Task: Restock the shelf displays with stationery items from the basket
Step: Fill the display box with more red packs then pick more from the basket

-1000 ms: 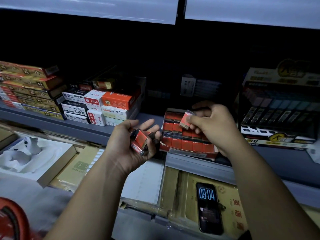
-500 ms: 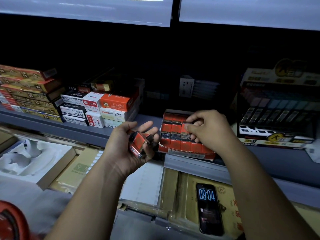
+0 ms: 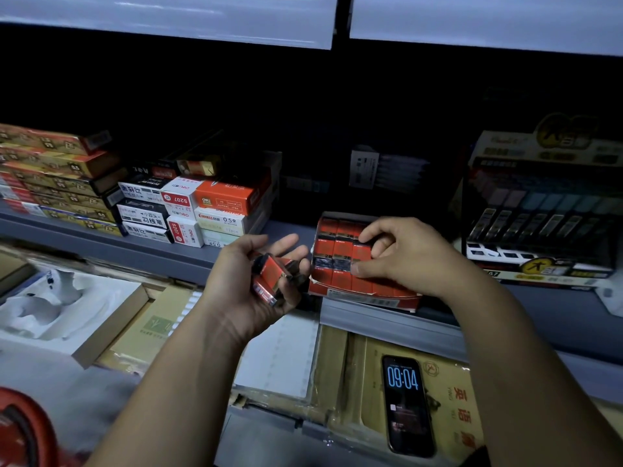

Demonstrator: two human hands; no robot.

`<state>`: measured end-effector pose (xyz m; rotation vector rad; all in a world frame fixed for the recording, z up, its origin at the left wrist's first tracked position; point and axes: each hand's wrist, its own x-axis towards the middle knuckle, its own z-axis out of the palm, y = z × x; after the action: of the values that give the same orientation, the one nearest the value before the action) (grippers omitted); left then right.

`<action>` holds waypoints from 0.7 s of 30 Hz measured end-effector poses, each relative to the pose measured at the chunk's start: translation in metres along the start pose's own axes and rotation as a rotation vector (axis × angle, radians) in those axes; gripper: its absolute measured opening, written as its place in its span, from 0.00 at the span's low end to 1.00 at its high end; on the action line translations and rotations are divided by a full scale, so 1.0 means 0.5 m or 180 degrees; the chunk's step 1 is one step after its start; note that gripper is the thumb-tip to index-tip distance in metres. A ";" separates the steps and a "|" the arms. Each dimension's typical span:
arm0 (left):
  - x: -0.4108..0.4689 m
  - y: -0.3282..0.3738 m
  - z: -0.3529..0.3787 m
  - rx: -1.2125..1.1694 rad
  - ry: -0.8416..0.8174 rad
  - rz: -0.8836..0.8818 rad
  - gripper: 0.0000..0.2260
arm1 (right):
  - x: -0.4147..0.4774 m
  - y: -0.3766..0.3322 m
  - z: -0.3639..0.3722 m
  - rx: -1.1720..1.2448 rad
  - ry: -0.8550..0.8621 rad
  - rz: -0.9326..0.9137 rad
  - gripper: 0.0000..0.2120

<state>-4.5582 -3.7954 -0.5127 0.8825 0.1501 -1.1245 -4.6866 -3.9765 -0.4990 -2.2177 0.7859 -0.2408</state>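
Restocking: right hand [image 3: 408, 254] pinches a small red block [image 3: 361, 252] into the red cardboard tray [image 3: 364, 294], left hand [image 3: 242, 284] cups spare red blocks [image 3: 273, 278]; next, probably seating it flush.

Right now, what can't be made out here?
1. Head view: whether the right hand pinches a box or just presses the display tray; its fingers cover it.
2. Head view: how many small red boxes the left hand holds; its fingers overlap them.
3. Head view: red basket, blurred, cut off by the bottom-left corner.
4. Head view: goods at the back of the shelf, lost in darkness.
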 end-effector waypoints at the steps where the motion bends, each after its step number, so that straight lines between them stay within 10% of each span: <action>1: 0.000 0.000 0.000 0.0003 -0.0001 0.0005 0.16 | 0.000 0.001 0.000 -0.0035 -0.0002 0.0008 0.20; 14: -0.017 0.011 -0.002 0.0551 -0.0409 -0.0044 0.14 | -0.017 -0.043 0.044 0.0496 0.0712 -0.0708 0.05; 21: -0.030 0.002 0.002 0.0948 -0.1166 -0.0413 0.17 | -0.039 -0.099 0.080 0.1672 -0.0570 -0.0521 0.09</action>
<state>-4.5647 -3.7851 -0.5038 0.9209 -0.2721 -1.4348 -4.6633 -3.9150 -0.4901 -1.7727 0.3859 -0.2862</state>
